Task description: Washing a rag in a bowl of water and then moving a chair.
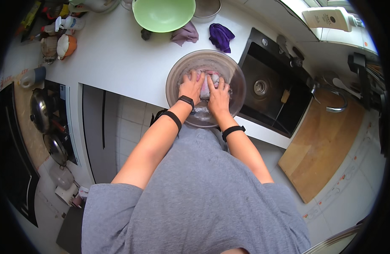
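Observation:
A round translucent basin (238,95) stands at the counter's front edge, partly over it, with some water inside. In it lies a wet, bunched-up cloth (204,90), greyish with pink patches. My left hand (191,86) grips the cloth from the left, its fingers bent over the top. On the other side, my right hand (219,96) has its fingers curled around the cloth's right part. Both thumbs point toward the middle. The fingertips are partly hidden in the folds.
Right of the basin is a black sink (279,92), then a wooden board (322,143). Behind it lie a purple cloth (221,35) and a mauve cloth (186,33), near a green bowl (165,14). A hob with lidded pans (41,109) is at left.

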The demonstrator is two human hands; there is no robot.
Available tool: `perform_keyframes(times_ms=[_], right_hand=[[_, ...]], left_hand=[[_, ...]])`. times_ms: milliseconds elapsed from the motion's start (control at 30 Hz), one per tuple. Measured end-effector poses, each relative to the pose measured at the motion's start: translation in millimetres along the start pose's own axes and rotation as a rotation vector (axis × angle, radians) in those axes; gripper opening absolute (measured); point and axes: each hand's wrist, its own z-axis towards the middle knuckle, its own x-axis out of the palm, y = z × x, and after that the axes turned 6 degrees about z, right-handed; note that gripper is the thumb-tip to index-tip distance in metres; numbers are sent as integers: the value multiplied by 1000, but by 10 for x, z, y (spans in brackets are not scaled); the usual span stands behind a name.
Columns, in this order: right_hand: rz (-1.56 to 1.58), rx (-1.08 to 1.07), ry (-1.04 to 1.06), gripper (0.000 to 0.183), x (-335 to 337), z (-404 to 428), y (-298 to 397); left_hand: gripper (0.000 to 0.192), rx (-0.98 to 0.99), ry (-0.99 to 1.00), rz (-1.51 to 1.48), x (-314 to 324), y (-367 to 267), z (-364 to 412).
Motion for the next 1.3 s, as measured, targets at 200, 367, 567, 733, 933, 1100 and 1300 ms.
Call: perform_keyframes(times_ms=[200,367,567,733,933,1100,1300], right_hand=[[211,85,307,48,37,204,-112],[117,76,235,48,-151,104,28],[10,83,89,85,-153,-65,41],[91,118,74,71,-13,115,92],[171,138,220,39,16,204,23],[142,69,71,45,-182,61,73],[-112,18,-4,71,-138,-35,44]], left_hand=[[44,46,67,-157,316,-46,103],[38,88,170,-125,88,-22,74],[68,69,-130,63,-73,-11,-86],[60,40,-103,-16,79,-156,51],[37,27,21,-216,403,-101,127],[38,32,116,-185,2,-78,56],[58,5,-217,68,49,5,-107]])
